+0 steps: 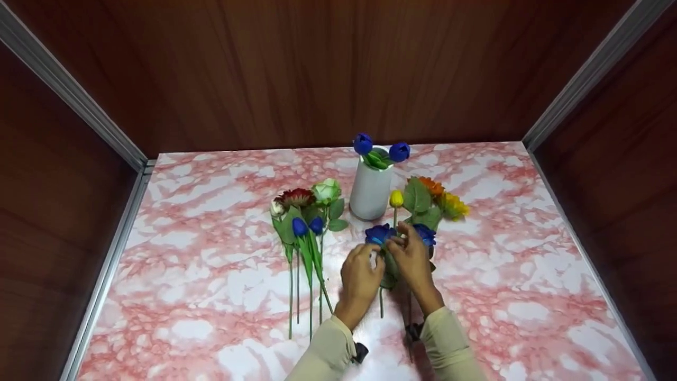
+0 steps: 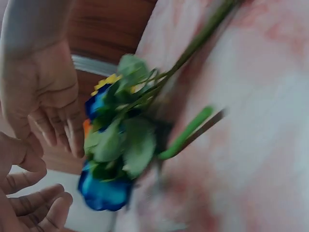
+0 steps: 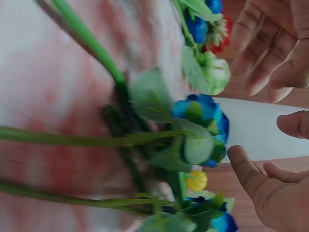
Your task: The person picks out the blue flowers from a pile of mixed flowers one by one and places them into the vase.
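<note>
Two blue roses lie on the pink marbled table (image 1: 211,275); the left blue rose (image 1: 378,233) (image 2: 102,191) (image 3: 203,109) is between my hands. My left hand (image 1: 373,259) (image 2: 41,205) hovers beside its head with loosely curled fingers and holds nothing. My right hand (image 1: 400,241) (image 3: 263,145) is just right of it, thumb and fingers spread around the bloom without gripping it. The second blue rose (image 1: 425,234) lies right of my right hand. Behind them stands a white vase (image 1: 370,191) with two blue tulips (image 1: 363,143).
A bunch lies to the left: red flower (image 1: 294,197), pale green rose (image 1: 326,190), two blue tulips (image 1: 300,226). Right of the vase are a yellow tulip (image 1: 396,198) and orange and yellow flowers (image 1: 443,197). Brown walls enclose the table on three sides.
</note>
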A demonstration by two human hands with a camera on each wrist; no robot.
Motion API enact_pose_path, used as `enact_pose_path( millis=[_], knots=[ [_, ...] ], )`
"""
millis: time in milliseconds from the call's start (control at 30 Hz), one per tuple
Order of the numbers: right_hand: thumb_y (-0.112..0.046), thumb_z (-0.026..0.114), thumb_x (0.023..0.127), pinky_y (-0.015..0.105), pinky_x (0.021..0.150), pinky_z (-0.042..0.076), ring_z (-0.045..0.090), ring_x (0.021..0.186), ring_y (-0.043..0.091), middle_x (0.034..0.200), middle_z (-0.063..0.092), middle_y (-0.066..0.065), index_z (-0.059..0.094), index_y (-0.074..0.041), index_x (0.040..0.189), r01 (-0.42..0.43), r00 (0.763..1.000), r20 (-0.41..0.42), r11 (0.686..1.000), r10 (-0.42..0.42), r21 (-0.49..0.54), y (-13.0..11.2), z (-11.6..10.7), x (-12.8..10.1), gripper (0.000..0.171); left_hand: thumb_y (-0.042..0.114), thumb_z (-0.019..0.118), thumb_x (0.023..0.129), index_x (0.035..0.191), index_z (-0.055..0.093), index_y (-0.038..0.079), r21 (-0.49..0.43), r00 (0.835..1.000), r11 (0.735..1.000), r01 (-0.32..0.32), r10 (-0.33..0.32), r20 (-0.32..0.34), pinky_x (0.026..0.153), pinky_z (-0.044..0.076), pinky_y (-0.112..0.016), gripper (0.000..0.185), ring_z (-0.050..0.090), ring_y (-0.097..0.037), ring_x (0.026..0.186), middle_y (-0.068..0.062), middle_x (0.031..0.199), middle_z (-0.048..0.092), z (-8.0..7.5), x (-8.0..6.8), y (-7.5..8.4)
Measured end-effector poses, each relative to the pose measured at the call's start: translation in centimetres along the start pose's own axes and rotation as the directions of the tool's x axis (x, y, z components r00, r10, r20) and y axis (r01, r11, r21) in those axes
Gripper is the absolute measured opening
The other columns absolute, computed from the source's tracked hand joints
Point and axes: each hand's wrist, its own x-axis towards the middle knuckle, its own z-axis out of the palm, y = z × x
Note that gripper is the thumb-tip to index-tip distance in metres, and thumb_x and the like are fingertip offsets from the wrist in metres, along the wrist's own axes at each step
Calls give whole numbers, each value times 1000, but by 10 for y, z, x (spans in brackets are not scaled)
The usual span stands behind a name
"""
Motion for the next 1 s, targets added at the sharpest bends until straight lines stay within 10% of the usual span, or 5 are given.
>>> enact_pose_path(
  millis=[400, 1000],
  knots=[
    [0, 66, 82, 43, 76, 52, 67, 86, 30, 97, 69, 20, 65, 7, 112, 7, 999, -34, 974, -15, -226, 20, -1, -14, 32, 16, 73, 78, 93, 73, 10, 20, 975, 990, 139, -140, 170, 69, 50, -31, 16, 63, -15, 77, 1, 86, 66, 16, -21, -1],
    [-4, 69, 76, 47, 68, 51, 65, 75, 34, 77, 69, 13, 71, 1, 81, -16, 999, 36, 875, 39, -484, 32, 4, -6, 7, 17, 77, 72, 82, 72, 10, 280, 967, 957, 73, -136, 214, 57, 50, -37, 13, 62, -24, 69, -3, 73, 61, 32, -31, 0]
  ],
)
